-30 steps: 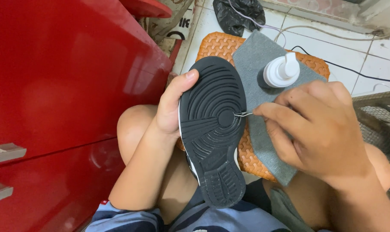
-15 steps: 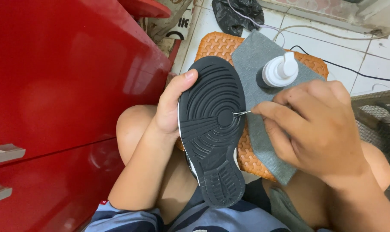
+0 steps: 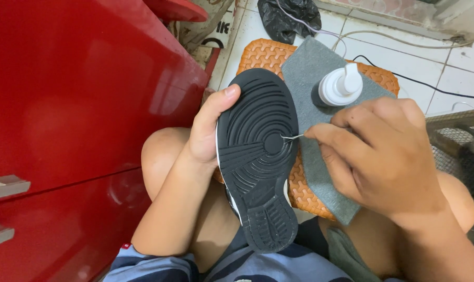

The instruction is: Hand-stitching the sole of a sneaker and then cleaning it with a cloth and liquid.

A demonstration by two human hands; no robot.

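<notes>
Both hands (image 3: 299, 141) closed: shoe (image 3: 258, 156), needle (image 3: 292, 137).

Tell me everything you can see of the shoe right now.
The shoe is turned sole-up, toe pointing away from the person, heel toward their lap. Its black rubber-looking outsole shows concentric curved ridges around a round pivot disc, with a finer pattern at the heel; a thin white midsole edge shows along the sides. The left hand grips its left edge, thumb over the toe end. The right hand presses a thin metal pick at the disc.
</notes>
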